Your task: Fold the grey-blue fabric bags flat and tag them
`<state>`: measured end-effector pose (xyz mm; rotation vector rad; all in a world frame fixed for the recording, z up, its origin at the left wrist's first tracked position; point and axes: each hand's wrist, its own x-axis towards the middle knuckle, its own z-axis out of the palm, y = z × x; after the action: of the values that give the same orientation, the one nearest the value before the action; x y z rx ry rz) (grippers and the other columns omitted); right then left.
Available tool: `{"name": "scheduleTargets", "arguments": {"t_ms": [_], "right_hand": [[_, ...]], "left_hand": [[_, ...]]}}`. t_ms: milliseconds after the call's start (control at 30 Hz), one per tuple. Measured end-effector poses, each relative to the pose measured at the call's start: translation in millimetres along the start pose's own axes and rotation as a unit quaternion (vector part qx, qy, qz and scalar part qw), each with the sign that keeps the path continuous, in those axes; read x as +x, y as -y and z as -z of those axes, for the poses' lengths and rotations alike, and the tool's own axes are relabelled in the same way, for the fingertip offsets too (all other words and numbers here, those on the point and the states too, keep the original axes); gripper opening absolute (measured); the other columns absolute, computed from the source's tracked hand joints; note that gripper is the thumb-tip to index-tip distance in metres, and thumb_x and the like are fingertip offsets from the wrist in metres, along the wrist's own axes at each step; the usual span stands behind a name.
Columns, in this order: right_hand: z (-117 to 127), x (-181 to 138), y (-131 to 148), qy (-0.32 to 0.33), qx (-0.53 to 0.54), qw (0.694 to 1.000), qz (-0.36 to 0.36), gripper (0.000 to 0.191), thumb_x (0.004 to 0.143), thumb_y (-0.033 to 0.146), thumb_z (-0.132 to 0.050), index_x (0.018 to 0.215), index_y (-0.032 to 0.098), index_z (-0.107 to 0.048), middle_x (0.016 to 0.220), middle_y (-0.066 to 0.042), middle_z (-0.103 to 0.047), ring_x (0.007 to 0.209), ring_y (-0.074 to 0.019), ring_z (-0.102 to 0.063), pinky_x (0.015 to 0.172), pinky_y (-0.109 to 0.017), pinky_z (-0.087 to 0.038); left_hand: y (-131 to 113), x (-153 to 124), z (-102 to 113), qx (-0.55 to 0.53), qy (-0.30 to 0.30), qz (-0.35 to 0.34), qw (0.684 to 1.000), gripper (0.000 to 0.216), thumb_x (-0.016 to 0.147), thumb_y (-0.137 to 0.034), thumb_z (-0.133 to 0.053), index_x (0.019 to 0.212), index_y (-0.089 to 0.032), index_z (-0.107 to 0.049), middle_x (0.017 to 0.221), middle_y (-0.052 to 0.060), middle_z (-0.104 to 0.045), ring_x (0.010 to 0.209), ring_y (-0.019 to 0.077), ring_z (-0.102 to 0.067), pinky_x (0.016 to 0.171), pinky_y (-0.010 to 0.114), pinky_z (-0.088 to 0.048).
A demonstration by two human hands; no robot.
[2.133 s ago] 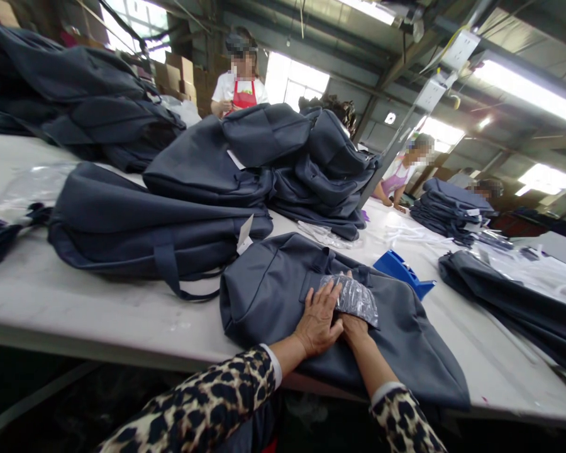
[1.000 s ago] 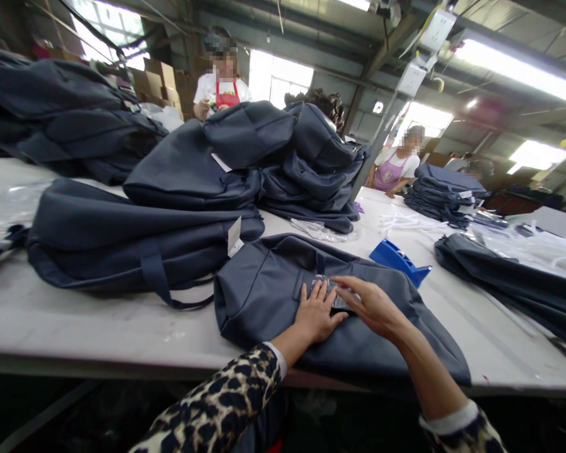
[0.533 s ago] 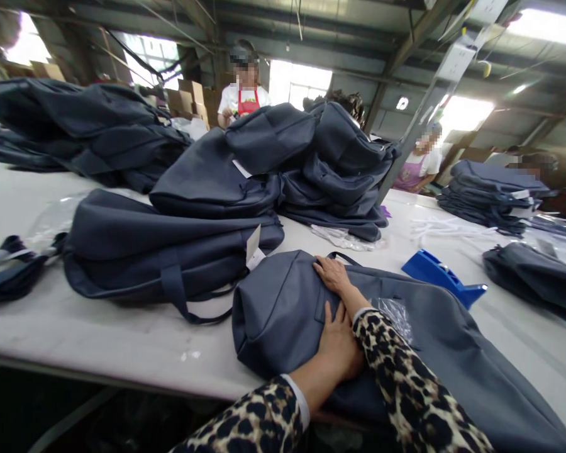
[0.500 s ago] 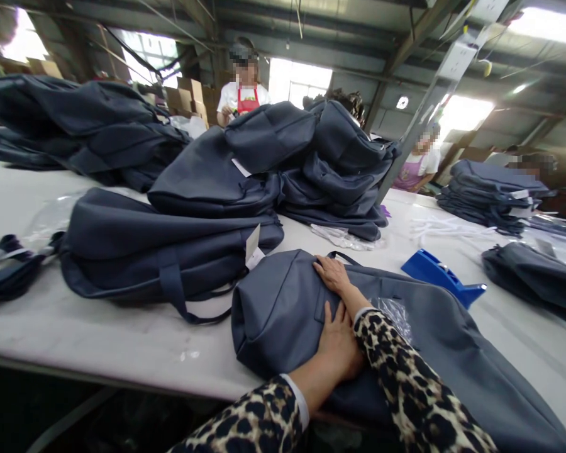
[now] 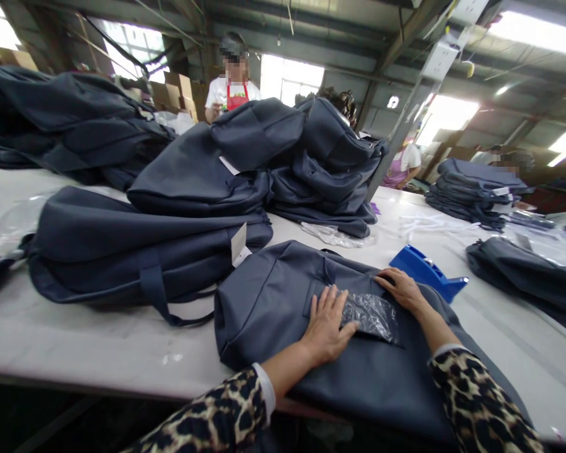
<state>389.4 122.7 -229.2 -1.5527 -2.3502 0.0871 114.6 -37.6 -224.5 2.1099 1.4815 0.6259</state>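
A dark grey bag [image 5: 273,302] lies flat on the white table [image 5: 75,327] in front of me. A small clear plastic packet [image 5: 370,314] rests on the bag's front pocket. My left hand [image 5: 327,327] lies flat and open on the bag, its fingertips on the packet's left edge. My right hand [image 5: 403,289] rests on the bag's upper right, just beyond the packet, with its fingers lying flat. Both of my sleeves have a leopard print.
Piles of the same grey bags [image 5: 193,182] cover the table to the left and centre. A blue tape dispenser [image 5: 427,270] sits just right of my bag. More bags [image 5: 523,277] lie at the right. Other people [image 5: 231,82] work across the table.
My right hand has moved from the bag's top left edge to its upper right, uncovering the plastic packet. My left hand has shifted a little toward the packet.
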Motion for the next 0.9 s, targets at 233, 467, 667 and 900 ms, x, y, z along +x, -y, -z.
{"name": "scheduleTargets", "arguments": {"t_ms": [233, 467, 667, 900], "right_hand": [[-14, -5, -4, -0.042, -0.032, 0.998, -0.045, 0.051, 0.088, 0.066, -0.045, 0.112, 0.026, -0.066, 0.118, -0.008, -0.066, 0.111, -0.0309, -0.056, 0.095, -0.047, -0.041], [-6, -13, 1, -0.054, -0.078, 0.995, -0.038, 0.055, 0.091, 0.068, -0.04, 0.116, 0.025, -0.061, 0.116, -0.008, -0.067, 0.112, -0.0288, -0.058, 0.093, -0.045, -0.04], [-8, -14, 0, -0.086, -0.079, 0.992, -0.041, 0.056, 0.089, 0.073, -0.039, 0.106, 0.025, -0.063, 0.105, -0.008, -0.068, 0.1, -0.0281, -0.061, 0.085, -0.042, -0.041], [0, -17, 8, -0.16, -0.082, 0.983, -0.027, 0.051, 0.092, 0.066, -0.041, 0.106, 0.022, -0.063, 0.104, -0.011, -0.066, 0.099, -0.0287, -0.058, 0.086, -0.042, -0.042]], "left_hand": [[5, 86, 66, 0.163, -0.055, -0.071, 0.983, 0.027, 0.094, -0.035, -0.056, 0.116, -0.022, -0.062, 0.128, 0.006, -0.062, 0.123, 0.024, -0.05, 0.112, 0.046, -0.03], [76, 144, 66, 0.229, -0.013, -0.056, 0.972, 0.032, 0.091, -0.048, -0.059, 0.106, -0.02, -0.065, 0.106, 0.008, -0.069, 0.104, 0.024, -0.062, 0.094, 0.037, -0.042], [91, 140, 68, 0.234, -0.02, -0.147, 0.961, 0.036, 0.09, -0.053, -0.06, 0.102, -0.02, -0.061, 0.109, 0.005, -0.064, 0.104, 0.0219, -0.057, 0.085, 0.031, -0.042], [64, 134, 81, 0.255, -0.012, -0.176, 0.951, 0.023, 0.09, -0.038, -0.064, 0.093, -0.016, -0.059, 0.103, 0.008, -0.063, 0.1, 0.0227, -0.055, 0.084, 0.03, -0.04]]}}
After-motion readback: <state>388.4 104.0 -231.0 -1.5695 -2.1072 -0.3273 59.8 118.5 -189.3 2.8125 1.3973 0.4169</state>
